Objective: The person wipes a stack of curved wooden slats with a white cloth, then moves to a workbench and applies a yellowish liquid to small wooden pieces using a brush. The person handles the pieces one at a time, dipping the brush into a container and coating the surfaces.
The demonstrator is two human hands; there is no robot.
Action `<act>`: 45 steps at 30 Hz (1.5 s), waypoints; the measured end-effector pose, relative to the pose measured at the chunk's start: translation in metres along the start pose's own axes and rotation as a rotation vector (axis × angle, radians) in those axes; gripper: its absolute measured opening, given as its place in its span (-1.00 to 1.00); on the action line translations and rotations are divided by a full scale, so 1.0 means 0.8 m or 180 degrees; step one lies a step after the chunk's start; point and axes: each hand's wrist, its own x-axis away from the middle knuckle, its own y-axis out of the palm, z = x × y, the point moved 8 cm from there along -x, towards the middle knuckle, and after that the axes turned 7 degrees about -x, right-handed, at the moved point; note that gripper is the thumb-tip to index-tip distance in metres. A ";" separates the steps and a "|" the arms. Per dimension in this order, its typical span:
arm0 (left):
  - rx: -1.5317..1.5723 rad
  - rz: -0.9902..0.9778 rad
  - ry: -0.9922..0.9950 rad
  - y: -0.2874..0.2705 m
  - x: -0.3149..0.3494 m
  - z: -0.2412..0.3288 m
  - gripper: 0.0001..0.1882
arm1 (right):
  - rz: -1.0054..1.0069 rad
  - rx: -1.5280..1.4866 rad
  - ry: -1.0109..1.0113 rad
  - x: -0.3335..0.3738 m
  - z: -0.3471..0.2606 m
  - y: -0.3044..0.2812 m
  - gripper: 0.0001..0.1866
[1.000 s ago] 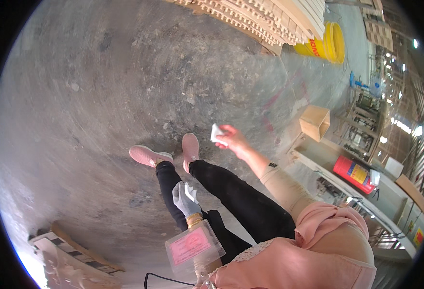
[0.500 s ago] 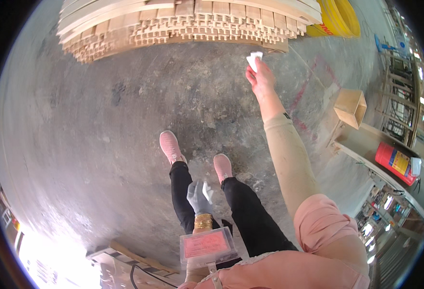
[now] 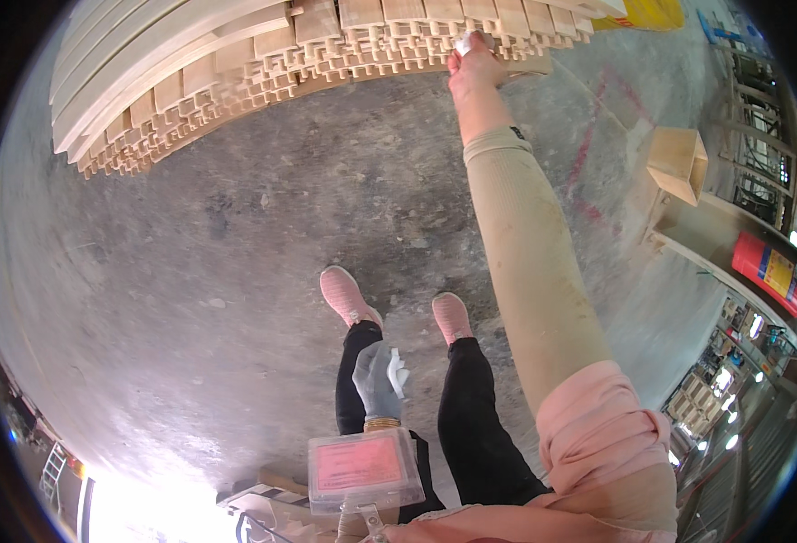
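Observation:
My bare right hand (image 3: 477, 71) reaches far forward to the stack of wooden pieces. Its fingers are pinched on a small white piece (image 3: 464, 43), which could be cloth or paper. That hand overlaps the row of pegs on the wooden slats (image 3: 362, 50); whether it touches them I cannot tell. Low in front of my body, my left hand (image 3: 376, 380) wears a grey glove and is closed round a crumpled white piece (image 3: 398, 373) of similar look.
Light wooden slats with pegged ends are piled at the far side. A yellow bucket (image 3: 652, 13) stands to their right. On the right are an open wooden box (image 3: 679, 165) and a red container (image 3: 768, 271) on a bench. A badge (image 3: 362, 471) hangs before my body.
My right hand has moved forward with its white piece, from above the floor to the pegged slat ends. My left hand stays low, still closed on its white piece. The view has shifted.

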 end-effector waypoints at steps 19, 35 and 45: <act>0.0087 0.0152 -0.0309 -0.020 -0.011 -0.009 -0.79 | -0.0381 -0.0160 -0.0231 -0.030 0.032 -0.003 -0.76; -0.0544 0.0148 -0.0079 0.006 -0.010 -0.039 -0.76 | -0.0704 0.3009 0.0033 0.098 0.041 -0.328 -0.64; -0.0570 0.0226 0.0222 0.000 0.033 -0.064 -0.76 | -0.0234 0.5015 -0.0089 0.193 -0.126 -0.604 -0.63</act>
